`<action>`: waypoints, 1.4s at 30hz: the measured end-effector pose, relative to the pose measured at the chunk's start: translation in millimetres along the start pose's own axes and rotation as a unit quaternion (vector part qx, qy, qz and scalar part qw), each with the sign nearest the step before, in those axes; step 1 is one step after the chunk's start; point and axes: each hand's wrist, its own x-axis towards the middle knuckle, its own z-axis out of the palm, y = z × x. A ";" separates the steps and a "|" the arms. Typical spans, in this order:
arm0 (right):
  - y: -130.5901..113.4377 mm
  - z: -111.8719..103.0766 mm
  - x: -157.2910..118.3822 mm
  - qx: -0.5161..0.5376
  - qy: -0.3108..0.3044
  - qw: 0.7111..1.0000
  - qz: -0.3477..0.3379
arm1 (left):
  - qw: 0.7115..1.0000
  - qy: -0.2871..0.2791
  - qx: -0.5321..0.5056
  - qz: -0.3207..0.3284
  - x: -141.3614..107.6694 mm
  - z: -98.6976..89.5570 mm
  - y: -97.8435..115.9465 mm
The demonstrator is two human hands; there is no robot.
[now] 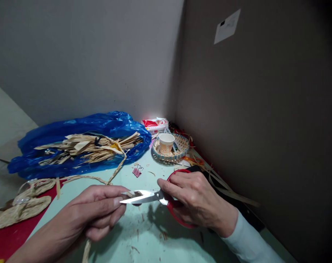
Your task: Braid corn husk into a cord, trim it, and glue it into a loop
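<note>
My right hand (pixel 196 193) is closed through the red handles of a pair of scissors (pixel 149 196), blades pointing left. Between the blades, just off my left fingertips, shows a small straw-coloured end. My left hand (pixel 100 212) is closed in a pinch on a braided straw cord (pixel 86 252), which hangs below the palm; most of it is hidden by the fingers. Another stretch of straw braid (pixel 118 168) runs behind that hand toward a bundle of dry straw strips (pixel 97 148). Whether the two stretches are one cord, I cannot tell.
A blue plastic bag (pixel 108 118) lies under the straw bundle. A woven basket (pixel 179 155) holds a paper cup (pixel 166 142), near a red-and-white packet (pixel 156 125). A pink binder clip (pixel 138 171), orange scissors (pixel 195 160) and woven straw sandals (pixel 26 212) lie around. Walls close the back and right.
</note>
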 end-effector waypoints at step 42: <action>-1.1 -8.2 8.0 0.345 0.219 0.858 0.312 | 0.972 0.055 0.153 0.169 22.9 -10.3 -20.5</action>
